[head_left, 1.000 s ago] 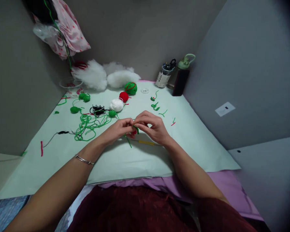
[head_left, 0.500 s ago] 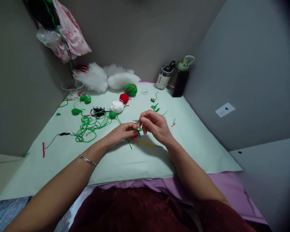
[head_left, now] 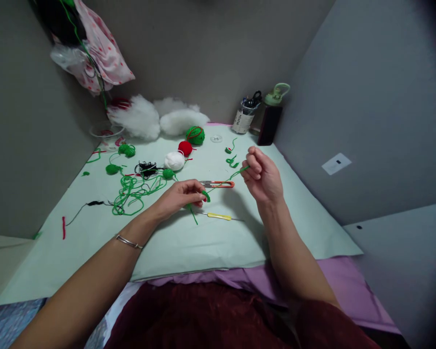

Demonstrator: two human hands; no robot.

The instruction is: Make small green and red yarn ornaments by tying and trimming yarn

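Left hand (head_left: pixel 185 194): we have the thumb and fingers closed in a pinch, no real gap, gripping the small green-and-red piece (head_left: pixel 207 196). The piece pokes out at those fingertips, its green edge facing the right hand (head_left: pixel 263 174). That one we log as curled nearly into a fist, raised and well apart from the left fingers, with the green strand (head_left: pixel 241 171) caught in its fingertips. The strand runs fairly straight from the piece up to the right fingers. How the right fingers hold it inside the curl, we can't tell.

Just beyond the left fingertips we see the orange-handled snips (head_left: pixel 229 184), blades toward those fingers, the strand crossing above the handle. Nearer the body, just below the left fingertips, lies the yellow-handled hook (head_left: pixel 219 216); beside it a loose green end (head_left: pixel 194 216) hangs under the left fingers.

Past the left knuckles we get a little green ball (head_left: pixel 169 173), then the white ball (head_left: pixel 174 160), the red ball (head_left: pixel 185 148) and the big green ball (head_left: pixel 195 135) in a row away from the hand. Green scraps (head_left: pixel 232 162) lie just beyond the right fingers, on their left side.
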